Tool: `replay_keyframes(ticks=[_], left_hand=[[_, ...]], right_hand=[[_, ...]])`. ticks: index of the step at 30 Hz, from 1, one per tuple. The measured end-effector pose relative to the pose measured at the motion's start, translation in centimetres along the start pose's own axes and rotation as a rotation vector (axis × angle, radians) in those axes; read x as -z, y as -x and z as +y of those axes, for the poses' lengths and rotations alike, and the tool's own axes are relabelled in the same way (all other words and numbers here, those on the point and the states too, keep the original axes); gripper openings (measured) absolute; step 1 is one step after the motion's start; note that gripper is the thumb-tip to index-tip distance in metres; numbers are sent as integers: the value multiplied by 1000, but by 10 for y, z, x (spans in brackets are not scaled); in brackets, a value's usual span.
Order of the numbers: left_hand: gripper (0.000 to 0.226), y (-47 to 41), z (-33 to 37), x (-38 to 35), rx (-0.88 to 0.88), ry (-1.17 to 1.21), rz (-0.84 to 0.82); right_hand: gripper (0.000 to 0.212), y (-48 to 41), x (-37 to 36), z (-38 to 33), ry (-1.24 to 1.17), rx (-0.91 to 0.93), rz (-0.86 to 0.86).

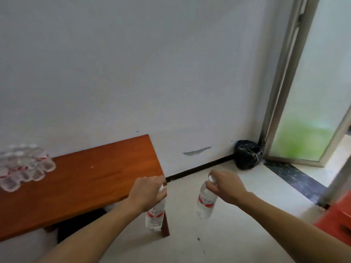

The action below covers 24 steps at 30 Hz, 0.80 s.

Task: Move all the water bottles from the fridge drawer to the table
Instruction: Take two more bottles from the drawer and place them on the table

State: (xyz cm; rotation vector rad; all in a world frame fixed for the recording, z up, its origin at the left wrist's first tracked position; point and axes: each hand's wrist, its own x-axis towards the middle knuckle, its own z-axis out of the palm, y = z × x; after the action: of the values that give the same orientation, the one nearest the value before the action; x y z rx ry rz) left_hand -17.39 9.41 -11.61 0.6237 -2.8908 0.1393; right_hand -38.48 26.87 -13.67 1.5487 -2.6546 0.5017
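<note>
My left hand (pixel 147 192) grips a clear water bottle (pixel 154 217) by its white cap; the bottle hangs down at the right end of the red-brown wooden table (pixel 91 179). My right hand (pixel 225 186) holds a second clear water bottle (pixel 206 203) with a red label by its neck, hanging over the floor to the right of the table. Several more water bottles (pixel 22 166) stand clustered on the table's far left end, blurred. The fridge drawer is out of view.
A white wall runs behind the table. A black rubbish bag (pixel 247 154) sits in the corner beside a frosted glass door (pixel 311 103) in a metal frame. A red object (pixel 338 223) stands at the right edge. Pale floor lies below my hands.
</note>
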Motion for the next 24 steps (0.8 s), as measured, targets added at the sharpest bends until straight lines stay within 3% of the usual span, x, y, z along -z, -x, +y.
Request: replay_keyframes(ticks=[7, 11, 19, 24], left_hand=[[24, 58, -145, -12, 325, -69, -78], [24, 75, -208, -29, 464, -38, -129], [21, 49, -344, -57, 728, -9, -184], [22, 29, -422, -56, 902, 42, -105]], right_hand=[[42, -109, -63, -136, -2, 262, -111], [35, -172, -105, -189, 32, 395, -176], [32, -327, -175, -294, 42, 630, -270], [37, -414, -206, -357, -40, 709, -273]])
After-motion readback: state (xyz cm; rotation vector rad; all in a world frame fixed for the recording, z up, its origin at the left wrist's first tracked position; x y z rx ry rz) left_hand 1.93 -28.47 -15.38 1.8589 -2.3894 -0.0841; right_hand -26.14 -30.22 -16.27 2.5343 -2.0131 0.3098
